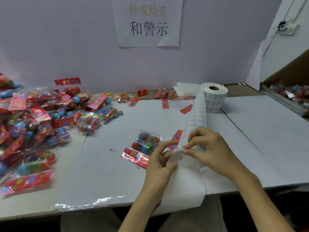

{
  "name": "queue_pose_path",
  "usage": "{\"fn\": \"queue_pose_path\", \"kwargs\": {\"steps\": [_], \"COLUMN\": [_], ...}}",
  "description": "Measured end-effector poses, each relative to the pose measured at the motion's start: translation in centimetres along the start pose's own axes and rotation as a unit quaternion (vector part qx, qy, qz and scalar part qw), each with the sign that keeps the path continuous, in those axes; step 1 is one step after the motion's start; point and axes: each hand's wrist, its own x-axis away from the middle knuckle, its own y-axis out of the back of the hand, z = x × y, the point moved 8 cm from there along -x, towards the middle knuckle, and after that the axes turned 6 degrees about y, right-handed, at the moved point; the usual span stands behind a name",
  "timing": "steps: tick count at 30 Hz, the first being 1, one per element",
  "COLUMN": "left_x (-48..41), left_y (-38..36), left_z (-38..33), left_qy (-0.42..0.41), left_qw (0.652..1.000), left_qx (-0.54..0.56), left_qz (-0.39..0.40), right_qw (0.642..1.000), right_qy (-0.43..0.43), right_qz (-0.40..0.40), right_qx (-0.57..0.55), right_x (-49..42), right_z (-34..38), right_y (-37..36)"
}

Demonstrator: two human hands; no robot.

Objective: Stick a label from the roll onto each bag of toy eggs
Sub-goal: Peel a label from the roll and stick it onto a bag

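A white label roll (215, 99) stands at the back right of the table, and its printed strip (195, 118) runs down toward me. My left hand (160, 163) holds the bare backing paper (185, 181) of the strip. My right hand (207, 148) pinches at a label on the strip's edge with thumb and forefinger. Just left of my hands lies one clear bag of toy eggs (145, 144) with a red header card. A large heap of the same bags (33, 123) covers the table's left side.
Several more bags and loose red header cards (165, 102) lie along the back wall, beside an open red egg shell (142, 92). A cardboard box with bags (291, 91) sits at the far right. The empty backing paper hangs over the table's front edge (100, 205).
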Motion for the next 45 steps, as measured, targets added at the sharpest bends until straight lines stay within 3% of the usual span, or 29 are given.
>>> {"fn": "queue_pose_path", "kwargs": {"steps": [5, 7, 10, 12, 16, 22, 27, 32, 41, 45], "left_x": [0.3, 0.5, 0.8, 0.6, 0.4, 0.3, 0.4, 0.6, 0.6, 1.0], "left_y": [-0.7, -1.4, -1.9, -1.5, -0.8, -0.4, -0.4, -0.3, -0.6, -0.5], "left_z": [-0.3, -0.3, -0.4, -0.6, -0.1, -0.2, -0.5, -0.8, -1.3, -1.5], "left_qy": [-0.005, -0.009, -0.007, -0.017, 0.006, 0.008, 0.010, 0.010, -0.038, -0.056], "left_qw": [0.999, 0.997, 0.995, 0.998, 0.999, 0.997, 0.989, 0.992, 0.999, 0.998], "left_qx": [-0.007, 0.000, -0.002, -0.014, 0.026, 0.079, 0.148, 0.126, 0.019, -0.001], "left_qz": [0.031, 0.076, 0.097, 0.058, 0.033, 0.016, 0.025, -0.004, -0.006, -0.033], "right_qw": [0.996, 0.997, 0.959, 0.946, 0.965, 0.979, 0.996, 0.976, 0.980, 0.982], "right_qy": [-0.052, -0.056, -0.033, -0.002, 0.049, 0.052, -0.037, -0.040, -0.022, 0.030], "right_qz": [0.058, -0.039, -0.282, -0.324, -0.257, -0.194, -0.062, -0.174, -0.192, -0.184], "right_qx": [-0.039, -0.029, -0.008, -0.013, 0.016, 0.023, -0.044, -0.122, -0.040, -0.015], "right_x": [-0.8, -1.4, -0.6, 0.1, 0.9, 1.7, 1.2, 1.2, 1.0, 1.2], "right_z": [-1.0, -1.1, -0.1, 1.1, 3.0, 3.2, 1.5, 2.3, 3.2, 4.5], "right_y": [0.3, 1.9, 5.5, 5.4, 1.9, -1.2, -2.9, -0.7, -0.4, -0.1]}}
